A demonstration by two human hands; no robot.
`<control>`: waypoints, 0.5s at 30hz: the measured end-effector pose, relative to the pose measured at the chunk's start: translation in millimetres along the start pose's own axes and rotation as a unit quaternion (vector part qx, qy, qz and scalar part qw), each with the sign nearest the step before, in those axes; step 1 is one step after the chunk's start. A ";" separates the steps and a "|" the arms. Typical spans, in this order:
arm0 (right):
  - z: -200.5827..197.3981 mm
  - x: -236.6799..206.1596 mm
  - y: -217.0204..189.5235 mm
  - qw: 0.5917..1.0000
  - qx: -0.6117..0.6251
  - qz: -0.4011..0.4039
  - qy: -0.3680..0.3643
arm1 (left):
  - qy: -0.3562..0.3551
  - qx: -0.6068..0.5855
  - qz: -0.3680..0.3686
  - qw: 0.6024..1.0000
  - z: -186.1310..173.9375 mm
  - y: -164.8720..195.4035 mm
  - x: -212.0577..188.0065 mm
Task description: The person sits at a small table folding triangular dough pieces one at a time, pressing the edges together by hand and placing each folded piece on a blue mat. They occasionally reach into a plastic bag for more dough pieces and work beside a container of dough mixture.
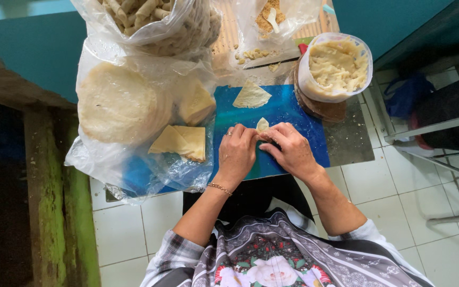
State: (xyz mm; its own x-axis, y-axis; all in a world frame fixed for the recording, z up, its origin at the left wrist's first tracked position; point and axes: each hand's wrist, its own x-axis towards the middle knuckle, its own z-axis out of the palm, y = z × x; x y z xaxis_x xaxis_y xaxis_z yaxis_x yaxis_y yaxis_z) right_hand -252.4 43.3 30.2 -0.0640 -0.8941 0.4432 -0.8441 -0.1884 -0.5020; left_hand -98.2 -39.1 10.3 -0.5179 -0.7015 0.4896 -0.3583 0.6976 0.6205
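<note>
Two hands [264,151] — one wrapper [262,125]

Head-worn camera, aimed steeply down over the person's lap

The scene is viewed from close above — the blue board [293,114] is centred, its far edge lies toward the top of frame, and white floor tiles [399,191] are seen below; no second view is given.

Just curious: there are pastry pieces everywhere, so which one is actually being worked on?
The small wrapper piece pinched between the left hand and right hand; the triangular wrapper lies untouched further up the blue board.
</note>
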 end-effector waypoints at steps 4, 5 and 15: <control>0.4 1.5 -1.7 1.000 -0.020 -0.002 0.015 | -0.012 0.013 -0.006 1.000 0.8 1.3 -1.2; 1.4 2.0 -2.0 1.000 -0.027 0.001 0.015 | -0.011 0.012 -0.005 1.000 0.9 1.6 -1.5; -0.5 5.5 -0.1 0.999 -0.046 -0.008 -0.006 | -0.078 0.021 -0.022 0.997 4.3 -5.9 5.3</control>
State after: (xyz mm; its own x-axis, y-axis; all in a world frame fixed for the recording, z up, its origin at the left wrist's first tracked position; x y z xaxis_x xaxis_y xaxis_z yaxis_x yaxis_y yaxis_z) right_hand -252.9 38.7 33.0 -0.0435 -0.8964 0.4411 -0.8900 -0.1658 -0.4248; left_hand -102.2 -46.3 6.5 -0.6134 -0.7031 0.3597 -0.4136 0.6740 0.6121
